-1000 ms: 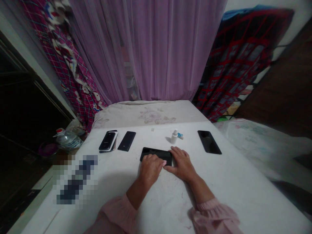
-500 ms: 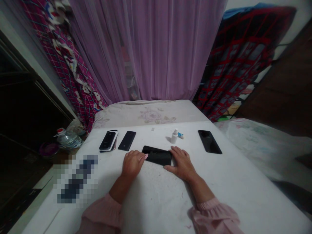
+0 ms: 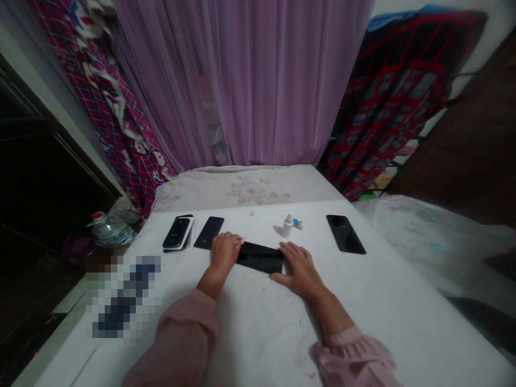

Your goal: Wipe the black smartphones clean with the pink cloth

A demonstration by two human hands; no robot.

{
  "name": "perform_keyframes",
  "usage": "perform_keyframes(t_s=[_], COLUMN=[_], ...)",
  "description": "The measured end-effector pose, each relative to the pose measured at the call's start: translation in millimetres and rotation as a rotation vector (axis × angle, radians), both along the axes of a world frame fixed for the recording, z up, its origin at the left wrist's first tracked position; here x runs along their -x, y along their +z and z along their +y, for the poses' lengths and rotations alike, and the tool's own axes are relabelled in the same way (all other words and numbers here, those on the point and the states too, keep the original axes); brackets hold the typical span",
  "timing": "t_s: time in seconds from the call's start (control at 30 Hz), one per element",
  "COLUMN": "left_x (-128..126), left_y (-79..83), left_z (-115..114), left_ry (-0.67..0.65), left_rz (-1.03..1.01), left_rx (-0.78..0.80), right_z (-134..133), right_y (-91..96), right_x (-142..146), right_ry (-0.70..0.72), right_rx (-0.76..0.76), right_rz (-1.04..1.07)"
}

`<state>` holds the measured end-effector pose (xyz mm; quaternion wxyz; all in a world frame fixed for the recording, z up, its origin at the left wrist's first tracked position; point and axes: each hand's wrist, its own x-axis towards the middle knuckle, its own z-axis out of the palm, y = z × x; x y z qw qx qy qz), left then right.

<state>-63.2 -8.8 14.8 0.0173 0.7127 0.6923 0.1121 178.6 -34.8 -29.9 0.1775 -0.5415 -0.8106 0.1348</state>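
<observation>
A black phone (image 3: 260,258) lies flat on the white-covered table, slightly slanted. My left hand (image 3: 226,248) is over its left end, the fingers closed on a small pink piece (image 3: 242,240) that sticks out at the fingertips by the phone's far edge; whether it is cloth or something else I cannot tell. My right hand (image 3: 298,267) grips the phone's right end, thumb at the near corner and fingers at the far one. Beyond the phone stands a small white bottle (image 3: 287,226), with a little blue-and-white item (image 3: 298,223) beside it.
To the left lie a dark phone (image 3: 209,233) and a stack of phones (image 3: 178,234). Another black phone (image 3: 345,234) is at the right. A blurred-out patch (image 3: 127,298) covers something at the table's left edge. A large plastic bottle (image 3: 110,228) stands beyond that edge.
My left hand has moved a little up and to the right, along the phone's left end toward its far edge, with the pink piece. My right hand has stayed in place.
</observation>
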Motion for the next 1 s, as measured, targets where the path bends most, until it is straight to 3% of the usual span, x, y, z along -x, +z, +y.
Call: perform_keyframes(t_s=[0.6, 1.0], left_x=[-75.2, -80.5], left_y=[-0.8, 3.6], left_z=[-5.7, -28.8], left_ry=[-0.239, -0.333], left_rz=[-0.061, -0.110], left_rx=[0.035, 0.077], right_z=[-1.0, -1.0], right_y=[-1.6, -4.1], right_x=[0.3, 0.4], right_ry=[-0.002, 0.003], right_rx=[-0.030, -0.043], right_rz=[-0.010, 0.002])
